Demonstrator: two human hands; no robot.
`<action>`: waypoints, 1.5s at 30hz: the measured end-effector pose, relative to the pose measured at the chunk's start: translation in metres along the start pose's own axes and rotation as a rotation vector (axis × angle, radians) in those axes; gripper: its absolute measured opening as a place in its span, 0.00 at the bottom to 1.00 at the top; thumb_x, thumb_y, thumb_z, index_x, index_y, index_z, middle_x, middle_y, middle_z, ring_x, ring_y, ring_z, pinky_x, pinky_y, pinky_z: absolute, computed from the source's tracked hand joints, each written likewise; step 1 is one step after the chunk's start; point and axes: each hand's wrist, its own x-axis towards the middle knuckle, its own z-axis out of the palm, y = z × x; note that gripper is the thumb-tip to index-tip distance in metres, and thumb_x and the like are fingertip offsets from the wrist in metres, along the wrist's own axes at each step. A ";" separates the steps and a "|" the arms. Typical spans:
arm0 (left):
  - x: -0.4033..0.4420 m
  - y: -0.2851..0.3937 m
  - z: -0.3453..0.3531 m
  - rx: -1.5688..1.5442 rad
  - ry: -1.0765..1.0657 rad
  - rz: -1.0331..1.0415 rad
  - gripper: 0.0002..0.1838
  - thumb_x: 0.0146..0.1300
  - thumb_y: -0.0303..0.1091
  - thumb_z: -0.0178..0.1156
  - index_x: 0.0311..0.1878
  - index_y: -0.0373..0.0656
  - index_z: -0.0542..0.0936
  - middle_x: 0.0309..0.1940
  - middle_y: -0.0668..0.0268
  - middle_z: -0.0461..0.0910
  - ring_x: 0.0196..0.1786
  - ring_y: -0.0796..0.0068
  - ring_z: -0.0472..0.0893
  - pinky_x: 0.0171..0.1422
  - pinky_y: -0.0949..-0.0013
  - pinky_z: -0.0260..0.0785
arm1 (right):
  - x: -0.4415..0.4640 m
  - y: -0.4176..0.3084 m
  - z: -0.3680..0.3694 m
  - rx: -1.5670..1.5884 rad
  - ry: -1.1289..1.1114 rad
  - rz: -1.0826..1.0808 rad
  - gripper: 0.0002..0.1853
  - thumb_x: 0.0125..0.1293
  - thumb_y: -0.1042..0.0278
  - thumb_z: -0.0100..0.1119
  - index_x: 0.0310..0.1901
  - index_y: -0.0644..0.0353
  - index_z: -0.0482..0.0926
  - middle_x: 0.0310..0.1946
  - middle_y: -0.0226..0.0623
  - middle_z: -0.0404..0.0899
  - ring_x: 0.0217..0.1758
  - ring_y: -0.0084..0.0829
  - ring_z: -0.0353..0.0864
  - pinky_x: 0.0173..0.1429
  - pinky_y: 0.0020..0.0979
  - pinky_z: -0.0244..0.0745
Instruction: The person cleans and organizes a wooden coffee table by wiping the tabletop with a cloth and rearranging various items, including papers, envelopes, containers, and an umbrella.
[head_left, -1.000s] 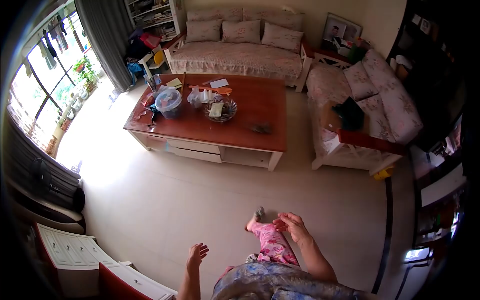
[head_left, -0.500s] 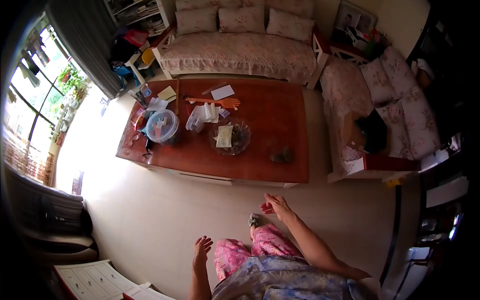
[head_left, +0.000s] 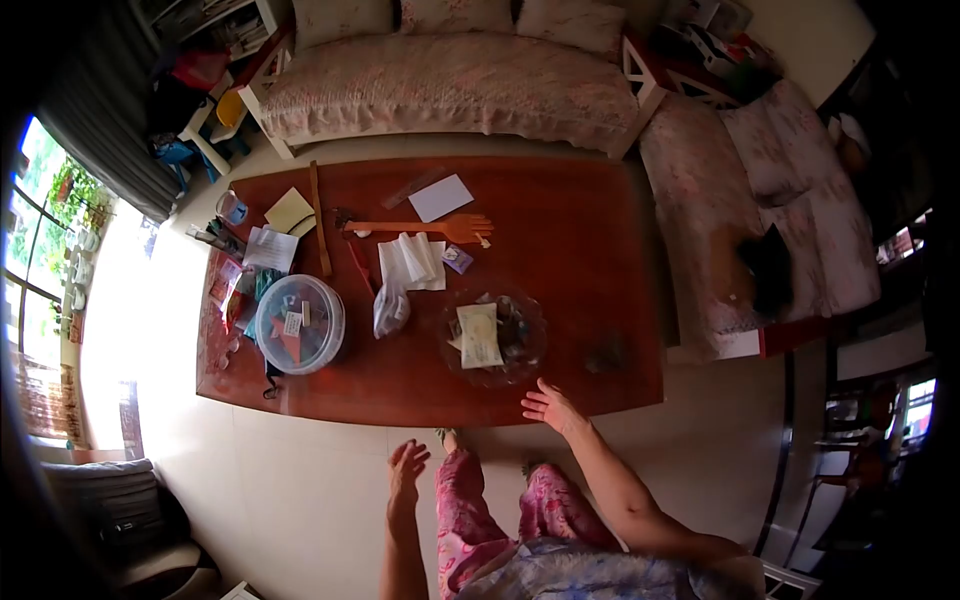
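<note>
My right hand (head_left: 555, 408) is at the front edge of the red-brown coffee table (head_left: 600, 270), fingers apart and holding nothing. Just beyond it on the table stands a clear glass bowl (head_left: 527, 340) with a printed packet (head_left: 480, 336) lying on top. My left hand (head_left: 407, 470) hangs in the air short of the table's edge, its fingers spread with nothing in them. Farther left on the tabletop sits a round clear plastic tub with a blue-rimmed lid (head_left: 325, 345). Between tub and bowl lie white tissues (head_left: 412, 262) and a crumpled clear plastic bag (head_left: 390, 310).
An orange hand-shaped back scratcher (head_left: 430, 228), a white card (head_left: 440, 197), a wooden ruler-like strip (head_left: 319, 215) and a yellowish notepad (head_left: 290, 212) lie farther back. Small dark items (head_left: 605, 355) are at the right. Floral sofas (head_left: 440, 90) stand behind and to the right.
The view has come closer to the table as I stepped forward. My right hand has reached the table's front edge, its fingers now more spread. Both hands stay empty.
</note>
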 end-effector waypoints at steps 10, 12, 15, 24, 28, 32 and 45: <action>0.120 0.162 0.047 0.215 -0.020 0.677 0.43 0.53 0.36 0.69 0.69 0.41 0.56 0.55 0.53 0.71 0.52 0.69 0.75 0.56 0.67 0.67 | 0.053 -0.006 0.059 0.253 -0.276 -0.096 0.33 0.57 0.85 0.45 0.66 0.59 0.57 0.56 0.53 0.68 0.53 0.52 0.75 0.52 0.57 0.76; 0.130 0.183 0.057 0.723 0.160 0.879 0.40 0.55 0.37 0.66 0.68 0.39 0.59 0.55 0.53 0.72 0.53 0.66 0.75 0.56 0.65 0.69 | 0.046 -0.012 0.065 0.239 -0.271 -0.136 0.33 0.55 0.86 0.44 0.66 0.61 0.56 0.59 0.53 0.65 0.54 0.54 0.74 0.54 0.58 0.75; 0.140 0.196 0.067 0.829 0.144 0.806 0.33 0.58 0.38 0.61 0.65 0.38 0.64 0.53 0.52 0.73 0.51 0.61 0.77 0.56 0.63 0.69 | 0.050 -0.012 0.046 0.323 -0.336 -0.134 0.34 0.54 0.87 0.45 0.66 0.61 0.57 0.59 0.52 0.66 0.55 0.55 0.73 0.54 0.59 0.75; 0.122 0.207 0.097 0.631 0.365 0.606 0.18 0.64 0.23 0.48 0.57 0.39 0.75 0.45 0.57 0.81 0.44 0.75 0.79 0.50 0.70 0.69 | 0.063 -0.074 0.008 0.503 -0.200 -0.272 0.35 0.53 0.86 0.47 0.65 0.53 0.58 0.59 0.50 0.66 0.56 0.56 0.70 0.52 0.57 0.74; 0.102 0.210 0.136 0.556 0.190 0.679 0.20 0.63 0.18 0.46 0.58 0.36 0.73 0.51 0.59 0.78 0.50 0.77 0.76 0.54 0.74 0.67 | 0.075 -0.088 0.005 0.589 -0.244 -0.349 0.36 0.53 0.85 0.51 0.64 0.49 0.60 0.59 0.47 0.65 0.58 0.52 0.68 0.52 0.49 0.73; 0.108 0.186 0.194 0.490 0.065 0.659 0.25 0.59 0.12 0.44 0.61 0.38 0.71 0.59 0.54 0.71 0.62 0.69 0.69 0.64 0.72 0.60 | 0.070 -0.088 0.018 0.643 -0.258 -0.420 0.33 0.59 0.78 0.57 0.65 0.54 0.56 0.60 0.49 0.65 0.62 0.51 0.67 0.62 0.53 0.69; 0.150 0.186 0.259 0.587 0.101 0.667 0.16 0.69 0.34 0.46 0.48 0.32 0.77 0.46 0.51 0.79 0.47 0.60 0.80 0.49 0.65 0.70 | 0.016 -0.038 0.004 0.162 -0.436 0.110 0.25 0.64 0.63 0.58 0.59 0.63 0.65 0.53 0.49 0.73 0.56 0.46 0.74 0.56 0.47 0.75</action>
